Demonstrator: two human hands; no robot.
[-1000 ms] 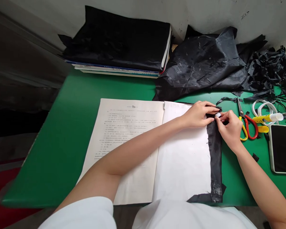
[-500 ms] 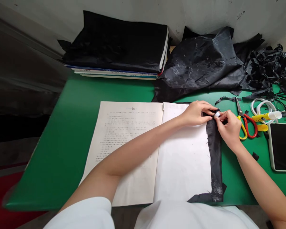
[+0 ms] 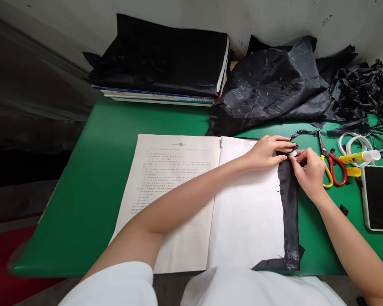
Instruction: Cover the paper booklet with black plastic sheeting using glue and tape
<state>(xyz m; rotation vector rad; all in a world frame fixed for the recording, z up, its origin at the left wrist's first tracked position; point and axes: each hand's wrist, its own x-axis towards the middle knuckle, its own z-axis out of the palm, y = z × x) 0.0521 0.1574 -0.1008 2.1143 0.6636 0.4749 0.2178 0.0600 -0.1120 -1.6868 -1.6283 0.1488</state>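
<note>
An open book [image 3: 178, 187] lies on the green table, its printed page on the left and a blank white page [image 3: 242, 212] on the right. Black cloth [image 3: 289, 204] is folded over the right edge and bottom right corner of the blank page. At the top right corner my left hand [image 3: 268, 152] holds the cloth fold between thumb and fingers. Close beside it, my right hand [image 3: 308, 170] pinches a small white piece [image 3: 293, 153] against the cloth; its exact kind is unclear. The fold under my fingertips is partly hidden.
Right of my hands lie red-and-yellow scissors [image 3: 333, 165], a yellow tube with a white end [image 3: 359, 157], white rings [image 3: 354, 143] and a phone [image 3: 379, 197]. Crumpled black cloth [image 3: 271, 85] and a stack of books [image 3: 159, 95] stand along the wall.
The whole view has shifted slightly to the right. My right hand and the white piece have moved down a little along the cloth corner; my left hand stays at the fold.
</note>
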